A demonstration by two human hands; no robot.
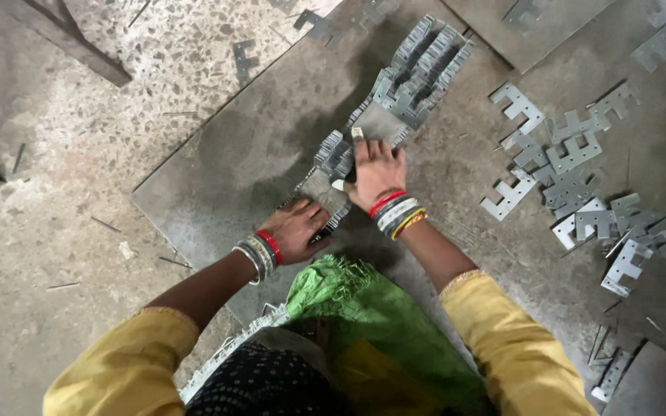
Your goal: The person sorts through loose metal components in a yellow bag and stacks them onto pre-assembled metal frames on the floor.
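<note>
A row of stacked grey metal stamped plates [333, 158] lies on a large steel sheet [248, 154] on the floor. My left hand [296, 229] presses on the near end of the row, fingers wrapped over the plates. My right hand [376, 171] lies flat on the row's right side, fingers spread and pointing away. Both wrists carry coloured bangles. A bigger bundle of the same notched plates [424, 71] sits just beyond the row, standing on edge.
Loose notched metal plates [580, 181] are scattered on the sheet to the right. More sheets [526, 27] lie at the top right and bottom right. A dark bar [67, 37] crosses the speckled floor at upper left. A green cloth [364, 308] hangs below me.
</note>
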